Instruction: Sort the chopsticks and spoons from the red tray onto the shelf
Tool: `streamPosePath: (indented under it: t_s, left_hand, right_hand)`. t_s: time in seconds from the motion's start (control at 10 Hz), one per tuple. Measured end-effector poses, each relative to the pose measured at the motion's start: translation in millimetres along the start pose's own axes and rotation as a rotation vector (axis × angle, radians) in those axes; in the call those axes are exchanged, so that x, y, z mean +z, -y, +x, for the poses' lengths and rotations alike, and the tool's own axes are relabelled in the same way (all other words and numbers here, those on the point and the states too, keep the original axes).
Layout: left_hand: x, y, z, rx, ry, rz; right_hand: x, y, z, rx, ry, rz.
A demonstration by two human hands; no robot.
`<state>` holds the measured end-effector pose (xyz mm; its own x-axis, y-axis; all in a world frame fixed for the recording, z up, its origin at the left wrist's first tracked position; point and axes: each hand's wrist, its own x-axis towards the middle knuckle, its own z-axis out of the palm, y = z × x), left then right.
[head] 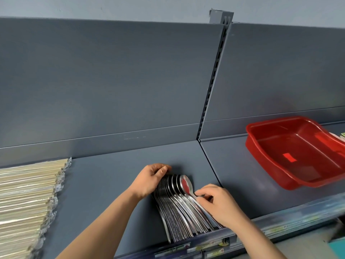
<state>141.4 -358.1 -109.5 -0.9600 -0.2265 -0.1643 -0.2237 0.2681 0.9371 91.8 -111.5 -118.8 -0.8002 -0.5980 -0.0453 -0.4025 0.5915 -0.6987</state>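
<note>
Row of spoons lies on the shelf, left of the red tray. The left hand grips the bowl ends; the right hand pinches the handles. Packed chopsticks lie farther left of the red tray.

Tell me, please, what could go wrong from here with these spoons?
The spoons stand on edge in a leaning row, braced by the left hand and right hand; letting go could topple them. Their handles reach the front lip of the shelf, so a nudge might push some off.
</note>
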Motion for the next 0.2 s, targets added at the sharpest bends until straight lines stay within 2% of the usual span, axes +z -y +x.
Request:
streamPosePath:
  t_s: [0.2]
  left_hand:
    - [-7.3, 8.3, -6.7, 0.0, -0.091, -0.072]
  right_hand:
    - [-0.2, -1.7, 1.8, 0.031, -0.043, 0.043]
